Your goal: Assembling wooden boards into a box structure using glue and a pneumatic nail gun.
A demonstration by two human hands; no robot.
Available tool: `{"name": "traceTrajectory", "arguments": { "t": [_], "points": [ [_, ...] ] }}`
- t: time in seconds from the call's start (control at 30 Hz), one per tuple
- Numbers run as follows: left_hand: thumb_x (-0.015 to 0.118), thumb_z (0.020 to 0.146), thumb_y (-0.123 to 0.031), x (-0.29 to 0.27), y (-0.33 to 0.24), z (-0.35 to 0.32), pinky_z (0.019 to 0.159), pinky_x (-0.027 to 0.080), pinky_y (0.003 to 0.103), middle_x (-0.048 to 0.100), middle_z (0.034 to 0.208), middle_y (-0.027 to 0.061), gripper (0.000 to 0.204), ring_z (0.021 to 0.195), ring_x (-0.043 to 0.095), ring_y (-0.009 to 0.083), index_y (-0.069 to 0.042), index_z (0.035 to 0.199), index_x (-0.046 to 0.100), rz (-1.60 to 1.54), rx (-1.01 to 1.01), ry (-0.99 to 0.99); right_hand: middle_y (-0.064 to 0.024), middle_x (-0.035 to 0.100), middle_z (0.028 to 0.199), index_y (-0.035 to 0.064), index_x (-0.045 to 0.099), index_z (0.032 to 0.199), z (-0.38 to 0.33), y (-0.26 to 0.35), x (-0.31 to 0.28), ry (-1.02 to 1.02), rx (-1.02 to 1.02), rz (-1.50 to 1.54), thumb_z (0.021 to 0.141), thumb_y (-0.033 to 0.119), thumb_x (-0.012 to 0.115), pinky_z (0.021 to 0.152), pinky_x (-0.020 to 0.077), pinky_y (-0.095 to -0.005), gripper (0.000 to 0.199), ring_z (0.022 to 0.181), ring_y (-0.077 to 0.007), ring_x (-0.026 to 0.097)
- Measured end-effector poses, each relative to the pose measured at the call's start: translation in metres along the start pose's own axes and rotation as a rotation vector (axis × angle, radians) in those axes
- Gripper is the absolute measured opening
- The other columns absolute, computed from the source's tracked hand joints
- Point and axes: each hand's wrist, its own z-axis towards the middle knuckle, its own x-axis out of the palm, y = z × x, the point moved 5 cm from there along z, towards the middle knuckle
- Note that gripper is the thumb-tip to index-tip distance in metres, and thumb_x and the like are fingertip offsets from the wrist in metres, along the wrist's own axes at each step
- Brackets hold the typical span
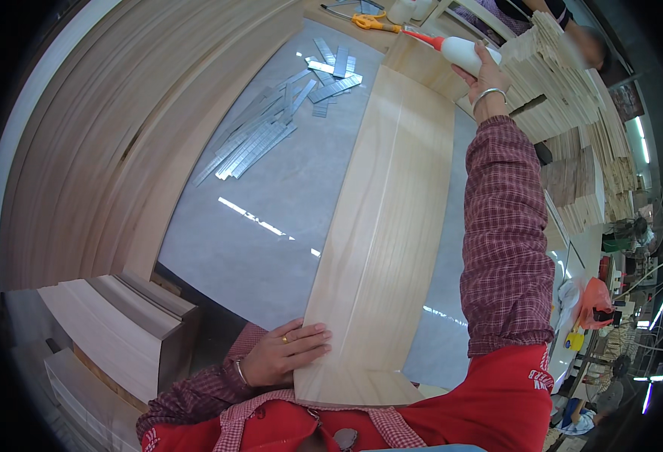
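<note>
A long pale wooden piece (383,226) made of joined boards lies lengthwise before me, with a light line along its inner seam. A short board (422,66) stands across its far end, and another shows at the near end. My left hand (290,354) lies on the near left edge, fingers stretched over the wood. At the far end, my right hand (486,79) is wrapped round a white squeeze bottle (461,53) with a red nozzle, tilted so the nozzle points left over the end board. Whether anything flows from the tip cannot be seen.
Several strips of metal staples (260,139) lie on the grey tabletop (249,233) left of the wood. Tall board stacks stand at the left (113,143) and far right (565,90). An orange-handled tool (377,24) lies at the back, near another person's arm (580,38).
</note>
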Motion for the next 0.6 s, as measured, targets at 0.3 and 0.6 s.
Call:
{"name": "traceTrajectory", "arguments": {
  "t": [0.3, 0.6],
  "points": [
    [0.067, 0.073, -0.012, 0.000, 0.001, -0.002, 0.109, 0.031, 0.039, 0.051, 0.135, 0.0046, 0.051, 0.129, 0.043, 0.0199, -0.010, 0.123, 0.056, -0.002, -0.002, 0.002, -0.0254, 0.059, 0.100, -0.0144, 0.046, 0.109, 0.001, 0.011, -0.010, -0.041, -0.019, -0.088, 0.077, 0.013, 0.074, 0.064, 0.0627, -0.0383, 0.051, 0.080, -0.0373, 0.066],
    [0.068, 0.073, -0.013, -0.001, 0.002, -0.003, 0.109, 0.031, 0.039, 0.051, 0.135, 0.0042, 0.051, 0.129, 0.043, 0.0197, -0.011, 0.123, 0.055, -0.005, -0.008, 0.004, -0.0263, 0.059, 0.100, -0.0141, 0.044, 0.111, 0.002, 0.025, -0.039, -0.091, -0.056, -0.121, 0.078, 0.012, 0.073, 0.063, 0.0626, -0.0388, 0.051, 0.081, -0.0384, 0.066]
  ]
}}
